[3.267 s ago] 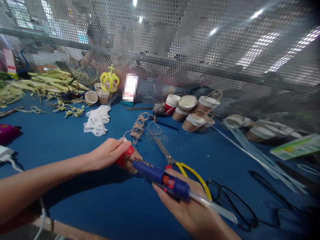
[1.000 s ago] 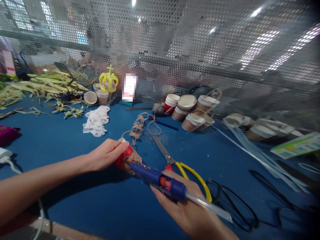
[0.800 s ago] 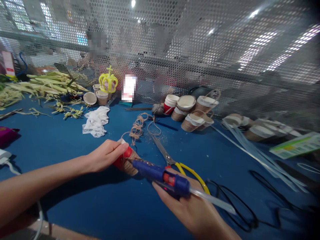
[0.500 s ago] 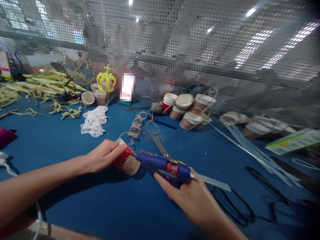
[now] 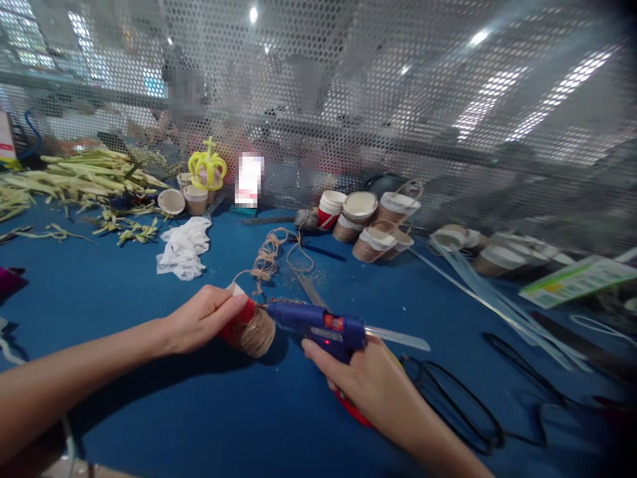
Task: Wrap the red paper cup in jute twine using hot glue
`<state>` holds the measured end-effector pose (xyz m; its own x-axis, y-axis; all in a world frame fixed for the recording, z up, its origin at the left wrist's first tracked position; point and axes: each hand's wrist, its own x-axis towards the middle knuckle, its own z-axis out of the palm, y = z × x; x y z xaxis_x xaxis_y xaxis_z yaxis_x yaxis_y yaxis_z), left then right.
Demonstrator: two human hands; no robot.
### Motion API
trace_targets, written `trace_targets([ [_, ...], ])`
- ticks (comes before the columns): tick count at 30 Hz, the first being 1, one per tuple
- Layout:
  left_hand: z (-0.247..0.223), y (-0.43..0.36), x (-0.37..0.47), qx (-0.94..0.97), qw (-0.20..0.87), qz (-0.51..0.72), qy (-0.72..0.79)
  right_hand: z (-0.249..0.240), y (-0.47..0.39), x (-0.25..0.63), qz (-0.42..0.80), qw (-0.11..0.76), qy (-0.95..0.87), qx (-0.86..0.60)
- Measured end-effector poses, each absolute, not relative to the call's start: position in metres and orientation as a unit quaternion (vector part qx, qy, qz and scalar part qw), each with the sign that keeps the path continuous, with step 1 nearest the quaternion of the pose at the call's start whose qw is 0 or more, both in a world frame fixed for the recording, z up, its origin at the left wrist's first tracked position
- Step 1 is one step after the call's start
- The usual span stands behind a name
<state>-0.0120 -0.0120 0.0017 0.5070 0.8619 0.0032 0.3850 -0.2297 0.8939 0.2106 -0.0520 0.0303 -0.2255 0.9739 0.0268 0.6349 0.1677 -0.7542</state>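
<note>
My left hand (image 5: pixel 199 317) is closed around a red paper cup (image 5: pixel 237 323), tilted on its side with its white rim up and to the left. Twine (image 5: pixel 259 333) is wound about the cup's lower part, and a loose strand runs from it to a tangled coil of twine (image 5: pixel 266 255). My right hand (image 5: pixel 363 380) grips a blue hot glue gun (image 5: pixel 313 323), a clear glue stick (image 5: pixel 401 337) poking out of its back. The gun's nozzle is at the cup's side, by the edge of the winding; whether it touches I cannot tell. Scissors (image 5: pixel 312 290) lie partly hidden behind the gun.
Twine-wrapped cups (image 5: pixel 375 242) stand at the back, right of a crumpled white cloth (image 5: pixel 184 247). Glue sticks (image 5: pixel 502 302) and a black cable (image 5: pixel 458 405) lie on the right. Dried husks (image 5: pixel 84 176) and a yellow crown (image 5: pixel 208 167) are back left, before a perforated metal screen (image 5: pixel 308 86).
The view has shifted slightly. The glue gun has turned a little more level, its nozzle still at the cup. Both hands keep their hold.
</note>
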Motion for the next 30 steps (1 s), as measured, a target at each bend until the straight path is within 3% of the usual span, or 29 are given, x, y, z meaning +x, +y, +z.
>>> trace_targets([
  [4, 0.001, -0.011, -0.012, 0.737, 0.458, 0.264, 0.422, 0.035, -0.047, 0.219, 0.379, 0.228, -0.676, -0.59],
  [7, -0.002, -0.01, -0.012, 0.725, 0.459, 0.271, 0.435, 0.039, -0.037, 0.236, 0.378, 0.264, -0.648, -0.606],
  [13, -0.005, -0.011, -0.011, 0.705, 0.464, 0.293, 0.449, 0.035, -0.002, 0.277, 0.265, 0.325, -0.572, -0.705],
  [22, -0.002, -0.015, -0.01, 0.732, 0.439, 0.294, 0.43, 0.01, 0.029, 0.305, 0.152, 0.238, -0.563, -0.777],
  [27, 0.001, -0.017, -0.009, 0.77, 0.395, 0.279, 0.417, 0.035, 0.011, 0.27, 0.068, 0.232, -0.629, -0.739],
  [30, 0.002, -0.019, -0.009, 0.781, 0.374, 0.278, 0.415, 0.053, -0.011, 0.223, 0.143, 0.219, -0.732, -0.629],
])
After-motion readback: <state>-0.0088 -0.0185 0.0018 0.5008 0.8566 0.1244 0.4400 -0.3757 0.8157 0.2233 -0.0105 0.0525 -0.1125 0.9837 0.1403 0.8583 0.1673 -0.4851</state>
